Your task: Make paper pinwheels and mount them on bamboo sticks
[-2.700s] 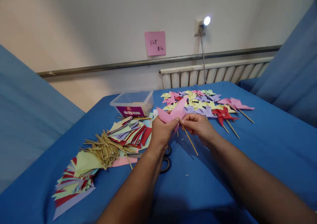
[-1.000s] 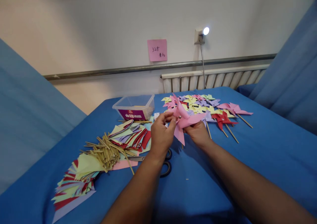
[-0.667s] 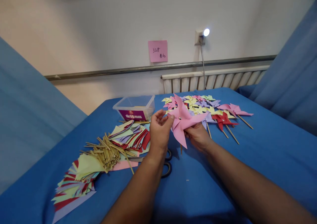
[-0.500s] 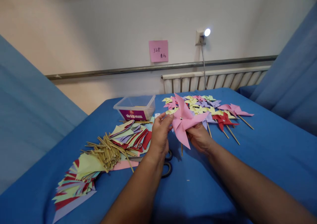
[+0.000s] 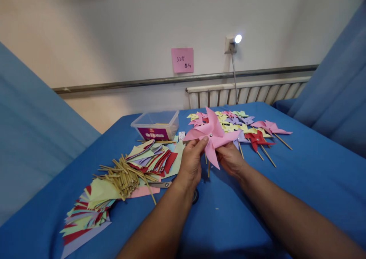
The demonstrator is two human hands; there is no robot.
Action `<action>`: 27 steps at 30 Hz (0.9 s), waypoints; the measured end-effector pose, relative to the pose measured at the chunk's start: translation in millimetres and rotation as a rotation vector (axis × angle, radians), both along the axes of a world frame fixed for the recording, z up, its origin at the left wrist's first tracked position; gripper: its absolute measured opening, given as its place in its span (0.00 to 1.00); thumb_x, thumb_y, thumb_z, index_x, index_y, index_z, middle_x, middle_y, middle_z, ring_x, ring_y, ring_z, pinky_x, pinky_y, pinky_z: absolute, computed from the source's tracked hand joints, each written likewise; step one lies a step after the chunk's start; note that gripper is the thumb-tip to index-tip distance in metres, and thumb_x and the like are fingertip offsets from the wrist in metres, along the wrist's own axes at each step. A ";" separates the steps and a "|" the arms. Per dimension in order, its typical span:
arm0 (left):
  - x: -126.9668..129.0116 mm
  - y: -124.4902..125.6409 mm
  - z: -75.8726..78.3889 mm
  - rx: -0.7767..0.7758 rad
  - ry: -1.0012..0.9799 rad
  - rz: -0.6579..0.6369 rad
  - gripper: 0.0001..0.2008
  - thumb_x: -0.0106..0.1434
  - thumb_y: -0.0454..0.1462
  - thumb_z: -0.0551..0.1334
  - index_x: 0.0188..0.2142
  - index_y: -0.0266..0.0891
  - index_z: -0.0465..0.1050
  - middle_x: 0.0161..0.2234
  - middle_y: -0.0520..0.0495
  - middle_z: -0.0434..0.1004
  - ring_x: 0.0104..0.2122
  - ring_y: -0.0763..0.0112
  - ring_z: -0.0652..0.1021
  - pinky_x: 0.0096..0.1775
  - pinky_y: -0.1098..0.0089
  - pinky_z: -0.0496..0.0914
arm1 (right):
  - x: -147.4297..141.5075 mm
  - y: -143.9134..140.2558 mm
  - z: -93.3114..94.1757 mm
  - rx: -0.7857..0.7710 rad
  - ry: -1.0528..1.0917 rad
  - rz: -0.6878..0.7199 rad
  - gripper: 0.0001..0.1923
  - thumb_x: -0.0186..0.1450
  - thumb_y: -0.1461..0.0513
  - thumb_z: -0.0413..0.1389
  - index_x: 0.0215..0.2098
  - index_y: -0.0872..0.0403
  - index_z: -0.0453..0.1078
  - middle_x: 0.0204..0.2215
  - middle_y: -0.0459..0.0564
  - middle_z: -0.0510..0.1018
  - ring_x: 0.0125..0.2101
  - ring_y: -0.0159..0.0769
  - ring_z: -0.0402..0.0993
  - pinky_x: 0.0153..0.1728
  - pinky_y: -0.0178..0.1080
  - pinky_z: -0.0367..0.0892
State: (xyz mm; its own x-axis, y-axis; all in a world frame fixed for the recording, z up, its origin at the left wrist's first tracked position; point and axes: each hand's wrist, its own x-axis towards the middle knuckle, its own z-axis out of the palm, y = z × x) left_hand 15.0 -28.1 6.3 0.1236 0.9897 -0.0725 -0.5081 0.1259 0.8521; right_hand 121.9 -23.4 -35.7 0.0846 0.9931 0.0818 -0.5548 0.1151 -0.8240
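A pink paper pinwheel (image 5: 213, 131) with a shiny pin at its centre is held up over the blue-covered table (image 5: 228, 221). My left hand (image 5: 193, 158) is closed on its lower left, the thumb lying near the pin. My right hand (image 5: 231, 159) grips it from behind on the right, its fingertips partly hidden by the paper. Below the pinwheel the end of a thin stick shows. Scissors (image 5: 162, 184) lie under my left forearm, which covers most of their handles.
Finished pinwheels, among them a red one (image 5: 258, 139), lie at the back right. A clear plastic box (image 5: 156, 123) stands at the back. On the left are a heap of short sticks (image 5: 122, 177) and cut paper stacks (image 5: 88, 213). Blue curtains (image 5: 37, 144) hang at both sides.
My left hand has moved slightly right and down, its thumb now nearer the pin. The pinwheel's left blade now spreads out to the left. My right hand has hardly moved.
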 end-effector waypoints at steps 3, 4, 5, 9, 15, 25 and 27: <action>0.6 -0.4 -1.1 0.003 -0.011 0.018 0.18 0.46 0.39 0.73 0.36 0.32 0.77 0.32 0.44 0.81 0.29 0.69 0.78 0.37 0.68 0.71 | -2.4 -3.1 1.2 0.003 -0.020 0.047 0.15 0.47 0.59 0.68 0.32 0.52 0.73 0.19 0.41 0.72 0.19 0.29 0.62 0.20 0.33 0.56; 0.3 -0.4 -1.2 -0.003 -0.009 0.027 0.18 0.46 0.39 0.73 0.36 0.32 0.77 0.31 0.44 0.81 0.27 0.69 0.78 0.35 0.68 0.72 | -2.9 -4.0 1.6 0.004 -0.030 0.059 0.14 0.47 0.59 0.68 0.30 0.53 0.72 0.18 0.41 0.71 0.18 0.28 0.60 0.19 0.33 0.54; -0.1 -0.5 -1.1 -0.011 -0.007 0.037 0.18 0.45 0.38 0.73 0.36 0.31 0.76 0.29 0.44 0.80 0.26 0.69 0.78 0.33 0.68 0.72 | -3.2 -4.6 1.7 0.003 -0.044 0.070 0.12 0.48 0.59 0.67 0.28 0.53 0.71 0.17 0.41 0.70 0.18 0.27 0.59 0.19 0.32 0.52; 0.1 -2.5 0.9 -0.024 0.021 0.071 0.19 0.42 0.39 0.74 0.33 0.31 0.76 0.26 0.44 0.79 0.22 0.68 0.78 0.29 0.69 0.72 | -2.1 -4.4 -1.7 -0.018 -0.117 0.091 0.11 0.49 0.58 0.66 0.22 0.53 0.68 0.16 0.42 0.68 0.17 0.27 0.57 0.19 0.33 0.51; -0.6 -2.2 1.8 -0.033 0.072 0.114 0.16 0.41 0.39 0.74 0.28 0.31 0.76 0.23 0.44 0.78 0.20 0.68 0.77 0.27 0.69 0.71 | -0.6 -2.2 -7.5 -0.007 -0.142 0.118 0.11 0.48 0.58 0.66 0.23 0.53 0.70 0.17 0.43 0.70 0.18 0.28 0.59 0.19 0.33 0.54; -8.9 9.1 -1.5 -0.021 -0.012 0.130 0.20 0.40 0.36 0.74 0.33 0.30 0.76 0.26 0.44 0.79 0.23 0.67 0.78 0.31 0.68 0.71 | 2.2 -1.4 -3.5 0.079 -0.151 0.101 0.14 0.49 0.57 0.69 0.30 0.54 0.73 0.22 0.44 0.76 0.22 0.28 0.67 0.24 0.33 0.61; -8.8 9.8 -1.4 -0.026 -0.009 0.151 0.20 0.40 0.35 0.74 0.34 0.30 0.76 0.27 0.43 0.80 0.25 0.65 0.79 0.32 0.67 0.72 | 2.8 -0.1 -4.1 0.071 -0.118 0.058 0.15 0.49 0.57 0.69 0.30 0.54 0.73 0.22 0.43 0.76 0.22 0.28 0.67 0.25 0.33 0.61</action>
State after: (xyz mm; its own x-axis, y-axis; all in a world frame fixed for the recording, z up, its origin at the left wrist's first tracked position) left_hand 6.2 -18.3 4.8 -0.0261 0.9948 -0.0981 -0.5306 0.0694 0.8448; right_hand 124.8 -23.5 -39.8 0.0127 0.9874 0.1580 -0.4616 0.1459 -0.8750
